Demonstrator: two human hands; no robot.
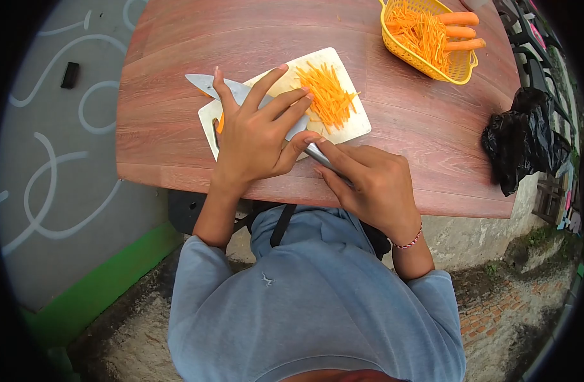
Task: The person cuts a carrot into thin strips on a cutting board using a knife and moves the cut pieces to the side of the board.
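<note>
An outdoor spot, shown by rough, mossy ground beside a painted wall.

We see a reddish-brown table, streaked with darker wood grain. Toward its near edge, left of the middle, we find a creamy off-white cutting board under bright orange strips, and a knife in silvery grey from blade to handle. By the far right corner, we note a yellow basket with an openwork pattern, its shreds and whole carrots both orange. At the right edge we have a glossy black bag. Beyond the left edge, we make out grey ground patterned with pale curling lines, bordered by a green band. Our shirt is faded blue-grey, our bracelet twisted red and white.
</note>
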